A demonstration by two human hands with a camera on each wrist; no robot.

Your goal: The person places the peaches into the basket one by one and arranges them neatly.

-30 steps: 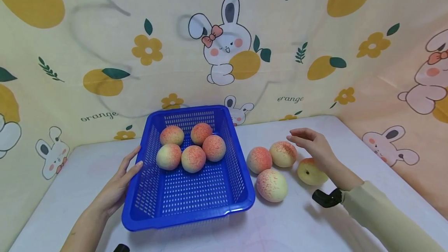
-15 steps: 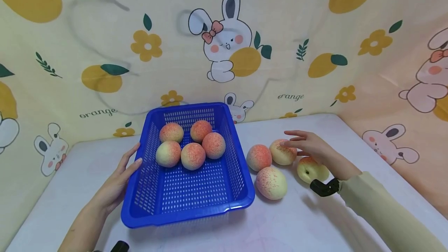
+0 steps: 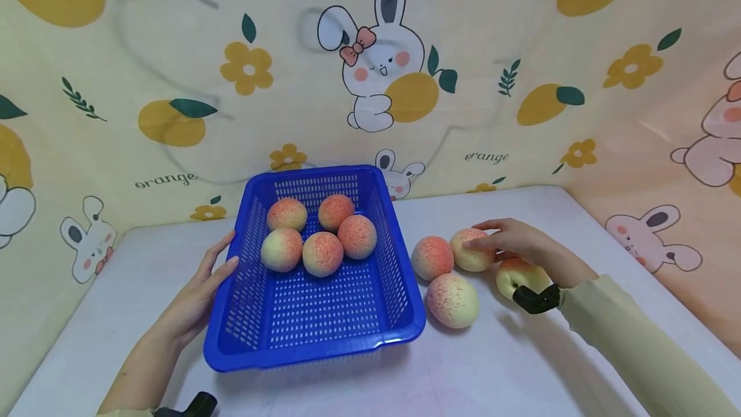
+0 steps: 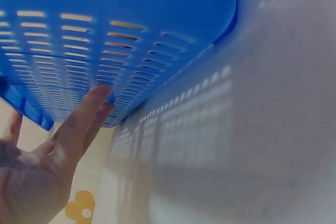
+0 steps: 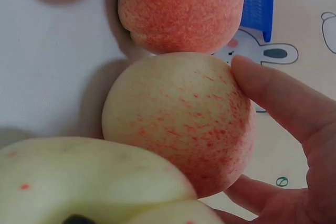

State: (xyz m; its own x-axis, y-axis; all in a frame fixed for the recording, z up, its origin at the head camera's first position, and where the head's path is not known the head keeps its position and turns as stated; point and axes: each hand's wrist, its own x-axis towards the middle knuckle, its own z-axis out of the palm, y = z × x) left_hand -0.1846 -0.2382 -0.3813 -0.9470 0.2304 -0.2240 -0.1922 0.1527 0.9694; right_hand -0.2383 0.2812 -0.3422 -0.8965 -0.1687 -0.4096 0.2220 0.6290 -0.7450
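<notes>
A blue plastic basket [image 3: 315, 356] holds several peaches, one of them a red-blushed peach [image 3: 322, 254], in its far half. My left hand [image 3: 193, 295] rests against the basket's left side, thumb at the rim. In the left wrist view, its extended fingers [image 4: 84, 119] touch the slotted outer wall. To the right of the basket, my right hand [image 3: 515, 242] has its fingers around a pale, red-speckled peach [image 5: 178, 119] that stands on the table. The right wrist view shows one fingertip on that peach's edge and other fingers partly hidden behind it.
Close to the held peach lie a redder peach [image 3: 433, 258], a pale peach [image 3: 453, 301] and a yellowish peach [image 3: 515, 275] partly under my right wrist. The white table [image 3: 463, 378] ends at a printed cloth backdrop [image 3: 260, 127] at the back and right.
My right hand has come down and to the left from above the peaches, and its fingers now surround the speckled peach. The left hand and the basket have stayed in place.
</notes>
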